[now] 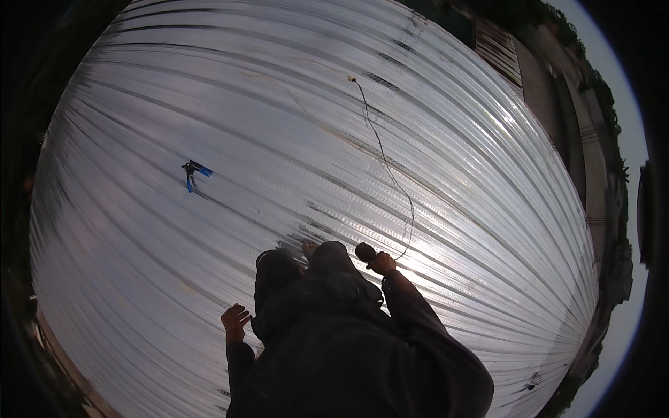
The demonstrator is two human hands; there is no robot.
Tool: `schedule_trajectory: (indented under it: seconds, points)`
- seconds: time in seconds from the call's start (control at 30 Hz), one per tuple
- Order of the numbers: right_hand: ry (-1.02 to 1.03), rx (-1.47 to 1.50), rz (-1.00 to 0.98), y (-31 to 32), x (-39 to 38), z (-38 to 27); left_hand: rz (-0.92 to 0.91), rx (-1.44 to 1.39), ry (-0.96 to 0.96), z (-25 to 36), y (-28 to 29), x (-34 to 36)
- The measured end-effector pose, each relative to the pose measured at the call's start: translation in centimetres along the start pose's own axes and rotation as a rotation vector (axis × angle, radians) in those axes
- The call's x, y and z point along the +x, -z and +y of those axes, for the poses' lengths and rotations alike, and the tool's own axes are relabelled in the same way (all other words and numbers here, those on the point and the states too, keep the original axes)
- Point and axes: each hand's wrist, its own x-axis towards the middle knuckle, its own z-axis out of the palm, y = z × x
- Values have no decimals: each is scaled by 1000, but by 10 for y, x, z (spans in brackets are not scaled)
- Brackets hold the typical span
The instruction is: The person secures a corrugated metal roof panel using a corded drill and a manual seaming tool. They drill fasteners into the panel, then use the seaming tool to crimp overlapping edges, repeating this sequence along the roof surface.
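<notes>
Two hands show at the bottom of the view, both on a big shiny metal roof (209, 104) with long ridges running across it. The right hand (382, 263) has its grip closed around a dark, round-ended tool (364, 251). It may be a power tool, but it is too dark and small to tell for sure. A thin black cord (390, 174) runs from the tool, going up and away over the roof ridges to a small pale spot (351, 79) near the far edge of the roof.

The left hand (235, 322) is open with the fingers spread out. It holds nothing and hangs just above the roof, near the person's dark sleeve (240, 362). The two hands are well apart, with the person's dark clothes (327, 334) between them.

The tool sits over the near middle part of the roof, where the sun makes a bright white glare on the metal.

Far off, toward the left edge of the roof, a small blue and black thing (194, 171) lies on the ridges. It is too small to tell what it is.

Past the far right edge of the roof there are buildings (592, 153) and some trees (543, 14) under a pale sky.
</notes>
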Motion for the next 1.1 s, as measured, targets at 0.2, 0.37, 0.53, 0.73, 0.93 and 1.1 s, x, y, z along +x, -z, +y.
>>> schedule_trajectory:
  seconds: [0.2,0.37,0.53,0.73,0.93,1.1]
  points:
    - [129,149,158,50,36,-85,-3,213,133,50,-5,106]
    - [-93,156,50,42,76,-109,175,196,110,175,-4,175]
    - [-231,171,-159,58,121,-138,221,126,-49,280,-17,217]
    - [-285,313,106,85,184,-149,215,142,-16,346,-114,274]
    - [-299,413,-18,228,273,-192,22,44,165,373,-268,319]
    - [-214,559,-10,359,377,-231,-182,51,-13,461,-434,334]
